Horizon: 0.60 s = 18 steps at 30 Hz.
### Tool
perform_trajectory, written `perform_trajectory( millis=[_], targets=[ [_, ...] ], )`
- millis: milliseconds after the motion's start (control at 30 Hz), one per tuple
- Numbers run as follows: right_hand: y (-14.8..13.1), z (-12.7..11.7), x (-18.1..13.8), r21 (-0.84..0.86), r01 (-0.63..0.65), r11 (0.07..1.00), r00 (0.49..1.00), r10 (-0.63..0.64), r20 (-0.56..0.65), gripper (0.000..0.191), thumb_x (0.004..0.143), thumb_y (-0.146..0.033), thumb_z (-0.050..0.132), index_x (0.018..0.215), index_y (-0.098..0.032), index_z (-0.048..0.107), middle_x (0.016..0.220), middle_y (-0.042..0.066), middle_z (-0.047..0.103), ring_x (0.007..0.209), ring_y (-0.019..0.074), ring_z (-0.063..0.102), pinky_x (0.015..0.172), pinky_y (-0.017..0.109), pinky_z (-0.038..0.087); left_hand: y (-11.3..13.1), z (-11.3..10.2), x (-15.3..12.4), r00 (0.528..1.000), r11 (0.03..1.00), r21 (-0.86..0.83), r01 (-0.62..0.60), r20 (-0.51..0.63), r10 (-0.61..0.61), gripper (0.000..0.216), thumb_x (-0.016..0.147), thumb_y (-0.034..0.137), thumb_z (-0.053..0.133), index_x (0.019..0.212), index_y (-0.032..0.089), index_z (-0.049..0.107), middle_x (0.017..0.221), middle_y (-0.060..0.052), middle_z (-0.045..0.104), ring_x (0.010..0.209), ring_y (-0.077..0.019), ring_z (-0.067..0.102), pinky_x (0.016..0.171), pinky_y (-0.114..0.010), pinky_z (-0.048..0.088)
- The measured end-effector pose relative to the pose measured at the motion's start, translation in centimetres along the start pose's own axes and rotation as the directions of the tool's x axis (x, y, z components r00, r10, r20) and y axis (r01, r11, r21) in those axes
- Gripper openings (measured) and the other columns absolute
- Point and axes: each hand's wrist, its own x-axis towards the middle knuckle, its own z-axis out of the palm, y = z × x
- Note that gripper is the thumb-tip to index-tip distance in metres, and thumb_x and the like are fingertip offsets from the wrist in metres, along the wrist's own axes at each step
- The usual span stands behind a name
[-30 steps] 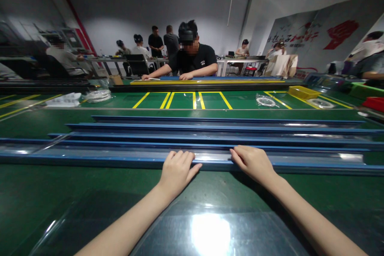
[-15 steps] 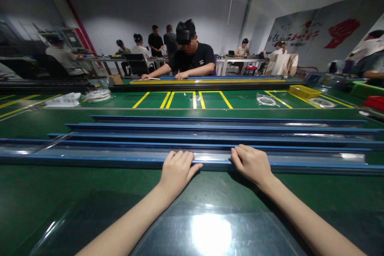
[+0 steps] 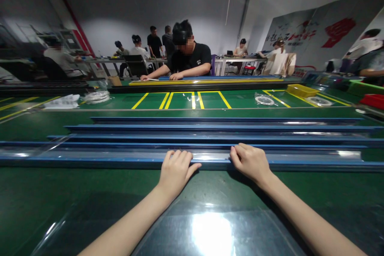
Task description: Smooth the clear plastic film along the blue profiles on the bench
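Note:
Long blue channel strips lie across the green table, and the nearest blue channel [image 3: 120,163] has a clear plastic film [image 3: 207,155] along its inside. My left hand [image 3: 175,170] hooks its curled fingers over that channel's front edge, with the thumb stretched along the edge to the right. To its right, my right hand [image 3: 250,163] is closed at the same edge, thumb against bent fingers. The fingertips of both hands are hidden inside the channel. Behind it lie several more blue channels [image 3: 210,129], roughly parallel.
A clear plastic sheet [image 3: 162,228] reflects light in front of me. Beyond the channels are yellow tape lines [image 3: 166,101], coiled white rings in plastic [image 3: 97,97] and a yellow tray [image 3: 301,91]. A co-worker [image 3: 192,58] in black works across the table, hands on another long strip.
The view has shifted slightly. Both my hands keep almost the same place and pose on the channel's front edge.

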Motion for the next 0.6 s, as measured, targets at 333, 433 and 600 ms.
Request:
perform_trajectory(
  millis=[333,433,600],
  targets=[
    [1.4,0.1,-0.3,-0.023,0.000,1.000,0.994,-0.003,-0.109,0.039,0.079,-0.024,0.039,0.042,-0.017,0.048,0.042,-0.001,0.047,0.039,0.0072,0.039,0.044,0.023,0.021,-0.1,-0.2,0.1,0.999,0.999,-0.017,-0.050,-0.015,0.049,0.027,0.082,0.036,0.046,0.097,0.015,0.053,0.088,-0.005,0.061,0.081,-0.0182,0.053,0.073,-0.032,0.033],
    [2.6,0.2,-0.7,-0.062,-0.009,0.998,0.991,0.000,-0.130,0.039,0.078,-0.024,0.041,0.041,-0.017,0.047,0.042,-0.001,0.047,0.038,0.0070,0.039,0.043,0.022,0.022,-0.1,-0.2,0.1,0.999,1.000,-0.009,-0.021,-0.025,0.021,0.027,0.081,0.036,0.047,0.098,0.016,0.053,0.091,-0.005,0.062,0.083,-0.0190,0.053,0.078,-0.034,0.032],
    [5.6,0.2,-1.7,-0.131,-0.016,0.991,0.982,-0.009,-0.190,0.036,0.076,-0.023,0.043,0.040,-0.017,0.045,0.041,-0.001,0.047,0.039,0.0070,0.040,0.043,0.021,0.022,-0.2,-0.2,0.1,1.000,1.000,0.002,0.002,-0.022,-0.002,0.028,0.080,0.038,0.050,0.098,0.018,0.054,0.092,-0.005,0.063,0.084,-0.0200,0.053,0.080,-0.036,0.031]
  ],
)
